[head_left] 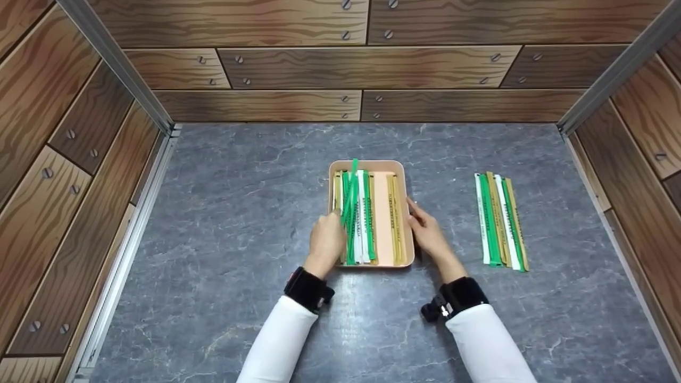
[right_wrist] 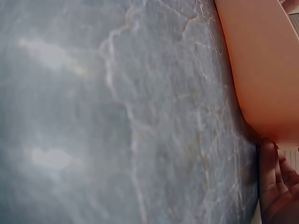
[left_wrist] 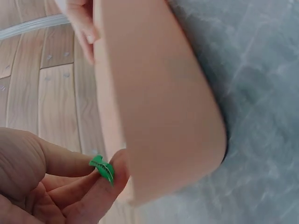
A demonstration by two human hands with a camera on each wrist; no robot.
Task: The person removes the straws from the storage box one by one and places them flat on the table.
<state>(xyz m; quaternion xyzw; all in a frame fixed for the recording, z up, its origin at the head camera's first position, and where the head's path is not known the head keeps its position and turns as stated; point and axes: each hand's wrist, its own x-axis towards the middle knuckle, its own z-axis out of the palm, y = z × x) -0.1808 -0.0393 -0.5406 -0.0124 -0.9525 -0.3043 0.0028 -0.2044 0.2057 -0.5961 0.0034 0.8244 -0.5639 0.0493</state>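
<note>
In the head view, a pink tray (head_left: 382, 213) lies on the table, with slim stick packets in green, white and gold side by side along its left part and a few gold stick packets (head_left: 396, 218) near its right wall. My left hand (head_left: 326, 238) is at the tray's left rim and pinches a long green stick packet (left_wrist: 103, 169) between thumb and fingers. That packet slants over the others, its far end above the tray's back rim. My right hand (head_left: 432, 236) rests against the tray's right outer wall, fingers mostly straight, with fingertips (right_wrist: 268, 148) at the tray's lower edge in the right wrist view.
To the right of the tray, a row of green, white and gold stick packets (head_left: 500, 222) lies on the grey marbled table (head_left: 239, 229). Wood-patterned walls (head_left: 367, 69) enclose the table at the back and both sides, with metal strips at the corners.
</note>
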